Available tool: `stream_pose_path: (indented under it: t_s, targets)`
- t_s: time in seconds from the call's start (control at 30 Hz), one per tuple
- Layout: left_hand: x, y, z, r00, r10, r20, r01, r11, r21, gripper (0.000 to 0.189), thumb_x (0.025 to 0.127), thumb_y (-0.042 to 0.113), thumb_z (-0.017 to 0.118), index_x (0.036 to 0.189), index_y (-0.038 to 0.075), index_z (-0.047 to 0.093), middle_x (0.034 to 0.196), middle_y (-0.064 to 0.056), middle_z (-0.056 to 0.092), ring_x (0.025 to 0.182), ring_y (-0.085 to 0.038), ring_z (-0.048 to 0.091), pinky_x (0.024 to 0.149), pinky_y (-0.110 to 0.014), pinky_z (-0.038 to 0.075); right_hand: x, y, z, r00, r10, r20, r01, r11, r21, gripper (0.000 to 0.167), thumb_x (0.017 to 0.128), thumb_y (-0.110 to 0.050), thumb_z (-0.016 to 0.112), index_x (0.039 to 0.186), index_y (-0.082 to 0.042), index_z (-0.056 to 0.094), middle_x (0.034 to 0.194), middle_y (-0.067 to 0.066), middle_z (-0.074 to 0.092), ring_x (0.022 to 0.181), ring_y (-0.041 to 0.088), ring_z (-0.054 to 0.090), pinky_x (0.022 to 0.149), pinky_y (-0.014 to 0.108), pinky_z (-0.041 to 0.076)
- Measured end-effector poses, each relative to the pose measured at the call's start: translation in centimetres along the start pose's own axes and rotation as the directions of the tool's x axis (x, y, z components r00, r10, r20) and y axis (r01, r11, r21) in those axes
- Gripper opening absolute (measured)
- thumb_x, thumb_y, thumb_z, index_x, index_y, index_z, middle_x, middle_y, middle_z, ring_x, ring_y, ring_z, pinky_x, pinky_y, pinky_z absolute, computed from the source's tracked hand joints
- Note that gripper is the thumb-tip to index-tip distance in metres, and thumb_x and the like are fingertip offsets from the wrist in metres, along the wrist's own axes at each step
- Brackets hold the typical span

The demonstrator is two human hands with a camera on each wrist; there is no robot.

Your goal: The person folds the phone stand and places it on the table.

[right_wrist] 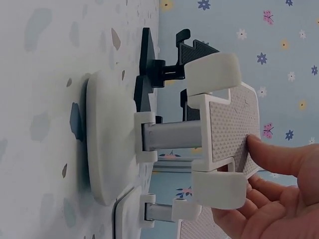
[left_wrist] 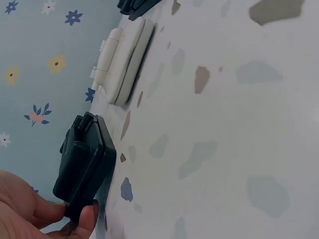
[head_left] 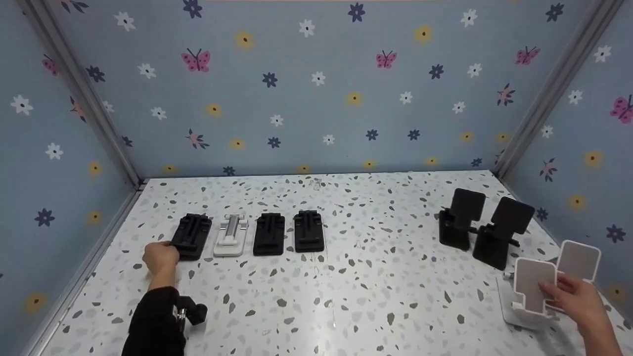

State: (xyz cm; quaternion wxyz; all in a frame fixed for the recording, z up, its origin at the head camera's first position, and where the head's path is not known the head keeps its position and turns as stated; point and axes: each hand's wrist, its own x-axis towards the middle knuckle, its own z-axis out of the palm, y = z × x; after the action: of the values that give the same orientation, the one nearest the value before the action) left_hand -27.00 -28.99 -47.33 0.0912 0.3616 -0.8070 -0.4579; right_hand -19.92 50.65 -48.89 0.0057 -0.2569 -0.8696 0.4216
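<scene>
So we've got both sides busy, and that's our first worry. Our left grip (head_left: 160, 256) is pinched narrow on the near corner of the folded black stand (head_left: 194, 235) at the left end of the row on the surface (head_left: 356, 296). The folded white stand (head_left: 228, 242) is just beside it, then the middle black stand (head_left: 269, 237) and the last black stand (head_left: 309, 235). With only a corner held, lifting from there could make it pivot, slip out, or swing into its white neighbour. Can't tell if its underside is fully down.

Way over right, our right grip (head_left: 576, 294) has the front white stand (head_left: 534, 279) by its plate, thumb in front, fingers behind. The base looks to be down and the neck (right_wrist: 174, 135) is slim, so we reckon a hard tug up top could fold the hinge or tip the whole thing. The rear white stand (head_left: 581, 259) is crowded up close too, so our fingers could easily knock it. A sideways shove might also reach the nearer unfolded black stand (head_left: 512, 216), then the farther one (head_left: 467, 205).
</scene>
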Motion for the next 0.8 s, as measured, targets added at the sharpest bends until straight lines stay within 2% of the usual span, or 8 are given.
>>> stream_pose_path:
  t_s: [0.07, 0.13, 0.23, 0.37, 0.5, 0.6, 0.67, 0.8]
  targets:
    - [-0.6, 0.1, -0.1, 0.999, 0.04, -0.019, -0.039, 0.999, 0.018, 0.035, 0.08, -0.003, 0.037, 0.11, -0.013, 0.054, 0.113, -0.03, 0.049, 0.107, -0.043, 0.043, 0.092, -0.047, 0.039, -1.0, -1.1, 0.1, 0.999, -0.03, -0.019, 0.03, 0.999, -0.013, 0.069, 0.085, -0.026, 0.06, 0.131, 0.013, 0.026, 0.119, 0.032, 0.045, 0.082, 0.025, 0.061, 0.053, 0.033, 0.054]
    - [-1.0, 0.4, -0.2, 0.998, 0.061, -0.025, -0.06, 0.998, 0.029, 0.034, 0.08, -0.003, 0.037, 0.107, -0.014, 0.054, 0.112, -0.031, 0.049, 0.106, -0.044, 0.043, 0.091, -0.047, 0.039, -2.1, -2.3, 0.3, 0.997, -0.063, -0.036, 0.063, 0.998, -0.018, 0.068, 0.084, -0.024, 0.061, 0.13, 0.013, 0.028, 0.108, 0.026, 0.055, 0.078, 0.021, 0.062, 0.061, 0.039, 0.055]
    - [-1.6, 0.8, -0.3, 0.996, 0.083, -0.035, -0.082, 0.996, 0.042, 0.029, 0.079, -0.003, 0.037, 0.098, -0.018, 0.054, 0.105, -0.034, 0.05, 0.1, -0.046, 0.045, 0.085, -0.048, 0.042, -4.8, -4.8, 0.6, 0.993, -0.096, -0.071, 0.096, 0.995, -0.005, 0.063, 0.084, -0.019, 0.061, 0.128, 0.014, 0.031, 0.102, 0.025, 0.058, 0.068, 0.01, 0.06, 0.059, 0.034, 0.055]
    - [-1.8, 1.1, -0.7, 0.996, 0.094, 0.008, -0.094, 0.992, 0.081, 0.028, 0.08, -0.002, 0.036, 0.095, -0.021, 0.05, 0.102, -0.036, 0.049, 0.098, -0.047, 0.046, 0.081, -0.048, 0.044, -7.9, -8.0, 1.0, 0.993, -0.087, -0.084, 0.097, 0.988, 0.117, 0.051, 0.083, -0.012, 0.062, 0.124, 0.009, 0.04, 0.104, 0.024, 0.059, 0.064, 0.002, 0.057, 0.059, 0.026, 0.055]
    - [-1.9, 1.4, -1.1, 0.99, 0.121, 0.073, -0.13, 0.982, 0.141, 0.039, 0.084, 0.002, 0.032, 0.109, -0.026, 0.041, 0.109, -0.039, 0.044, 0.102, -0.048, 0.043, 0.088, -0.048, 0.041, -9.5, -10.0, 1.5, 0.991, -0.112, -0.079, 0.129, 0.958, 0.255, 0.048, 0.079, -0.016, 0.067, 0.119, 0.002, 0.047, 0.084, -0.005, 0.064, 0.064, -0.002, 0.056, 0.059, 0.022, 0.054]
    - [-2.0, 1.6, -1.3, 0.988, 0.132, 0.081, -0.143, 0.979, 0.149, 0.041, 0.085, 0.003, 0.03, 0.113, -0.026, 0.038, 0.111, -0.04, 0.042, 0.104, -0.048, 0.041, 0.09, -0.049, 0.04, -11.4, -12.2, 2.0, 0.979, -0.193, -0.066, 0.203, 0.887, 0.415, 0.032, 0.078, -0.011, 0.068, 0.108, -0.008, 0.056, 0.077, -0.014, 0.062, 0.066, 0.0, 0.059, 0.058, 0.019, 0.053]
    - [-2.2, 1.8, -1.4, 0.988, 0.143, 0.062, -0.151, 0.98, 0.133, 0.04, 0.086, 0.003, 0.031, 0.112, -0.026, 0.039, 0.111, -0.04, 0.043, 0.105, -0.048, 0.041, 0.091, -0.049, 0.039, -12.5, -13.5, 2.5, 0.957, -0.282, -0.07, 0.274, 0.796, 0.54, 0.022, 0.078, -0.004, 0.066, 0.095, -0.017, 0.06, 0.074, -0.014, 0.063, 0.066, 0.003, 0.061, 0.057, 0.018, 0.053]
    - [-3.2, 2.4, -0.8, 0.971, 0.239, -0.031, -0.236, 0.969, 0.068, 0.037, 0.087, 0.003, 0.038, 0.109, -0.025, 0.044, 0.108, -0.039, 0.045, 0.104, -0.049, 0.041, 0.091, -0.05, 0.037, -14.1, -15.8, 4.0, 0.899, -0.43, -0.089, 0.368, 0.629, 0.685, 0.031, 0.078, 0.01, 0.06, 0.088, -0.02, 0.065, 0.077, -0.005, 0.066, 0.069, 0.006, 0.062, 0.058, 0.018, 0.053]
